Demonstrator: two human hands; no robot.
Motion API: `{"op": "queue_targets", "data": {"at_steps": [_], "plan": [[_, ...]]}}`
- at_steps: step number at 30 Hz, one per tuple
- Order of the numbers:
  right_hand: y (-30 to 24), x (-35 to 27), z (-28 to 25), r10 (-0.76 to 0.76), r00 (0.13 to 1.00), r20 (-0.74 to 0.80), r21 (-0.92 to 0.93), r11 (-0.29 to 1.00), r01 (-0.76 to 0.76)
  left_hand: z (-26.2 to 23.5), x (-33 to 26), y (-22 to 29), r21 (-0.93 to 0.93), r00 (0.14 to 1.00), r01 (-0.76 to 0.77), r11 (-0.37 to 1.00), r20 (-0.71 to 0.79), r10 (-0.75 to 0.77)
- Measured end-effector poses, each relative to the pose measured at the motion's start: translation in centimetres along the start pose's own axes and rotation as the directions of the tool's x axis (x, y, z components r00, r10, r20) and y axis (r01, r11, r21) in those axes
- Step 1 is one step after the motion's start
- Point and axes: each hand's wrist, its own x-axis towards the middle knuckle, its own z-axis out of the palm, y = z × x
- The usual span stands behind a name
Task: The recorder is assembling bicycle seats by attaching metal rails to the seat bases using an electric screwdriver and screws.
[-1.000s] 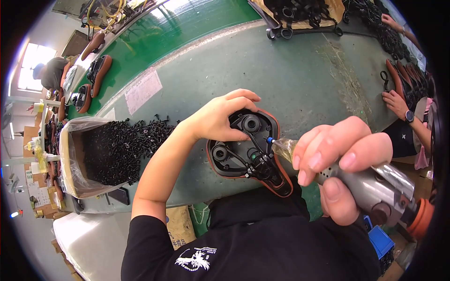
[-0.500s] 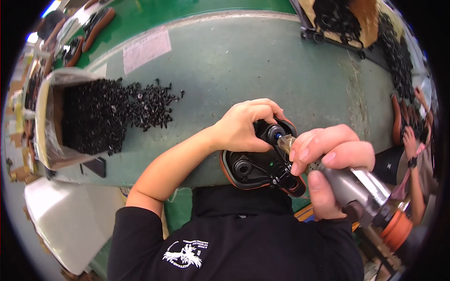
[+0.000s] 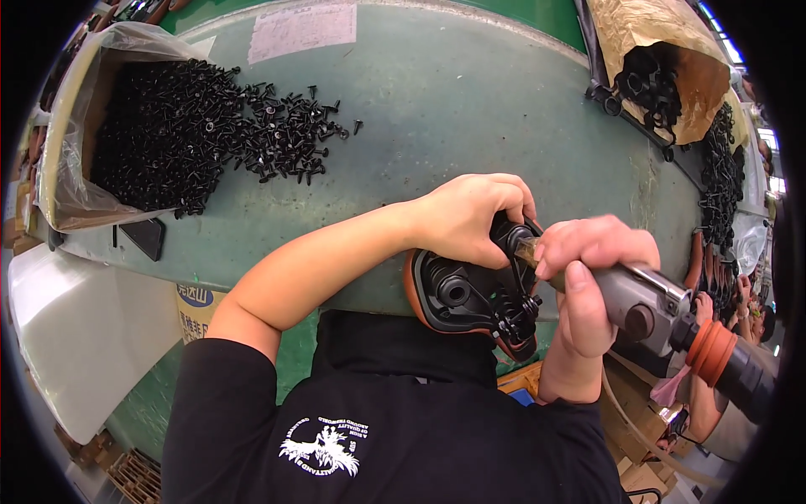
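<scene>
A black bicycle saddle with a brown edge lies underside up at the near edge of the table. My left hand is closed round its far side, thumb and fingers about a round black part. In my right hand is a grey power screwdriver with an orange band, pointing left. Its clear-sleeved tip meets the round part beside my left fingers; whether a screw is there is hidden. A second round black part with a hole shows on the saddle's near left.
Black screws spill from a plastic-lined box at the left. A pink-white paper lies at the back. Black parts fill a paper-lined box at the far right. Another person's arm shows at the right edge.
The whole view has shifted. The screwdriver is still on the round part, but the blue spot at its tip no longer shows. Both hands keep their holds.
</scene>
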Motion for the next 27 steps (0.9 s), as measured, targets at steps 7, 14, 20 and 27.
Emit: {"op": "queue_targets", "data": {"at_steps": [7,14,20,27], "plan": [[-2.1,-1.1,-2.9,-0.223,0.974,-0.041,-0.047,0.974,0.221,-0.5,0.5,0.7,0.077,1.000,-0.001,0.997,0.008,0.001],[0.3,-5.9,-9.7,-0.022,0.912,-0.410,-0.151,0.988,-0.044,-3.2,0.4,1.7,0.132,0.997,-0.022,0.991,-0.065,0.030],[3.8,-10.1,-11.3,0.062,0.828,-0.557,0.014,0.998,-0.065,-18.7,1.2,-1.3,0.041,0.478,0.310,0.950,-0.871,-0.118],[4.2,-9.7,-12.1,0.071,0.834,-0.547,0.056,0.997,-0.049,-18.0,3.0,7.9,0.339,0.562,-0.006,0.941,-0.777,0.283]]}}
